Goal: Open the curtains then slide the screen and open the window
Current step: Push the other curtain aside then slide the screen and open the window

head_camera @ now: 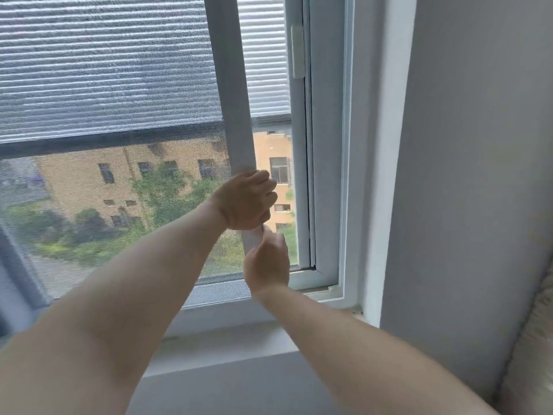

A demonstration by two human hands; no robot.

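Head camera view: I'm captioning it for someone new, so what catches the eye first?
Both hands, at centre, clasp the screen's white vertical bar: the left hand above, the right hand just below. Left of the bar, grey mesh veils the buildings outside; right of it, a narrow gap shows them clearly.

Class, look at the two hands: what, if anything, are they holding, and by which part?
Both hold the screen by its upright edge bar: left hand above, right hand below.
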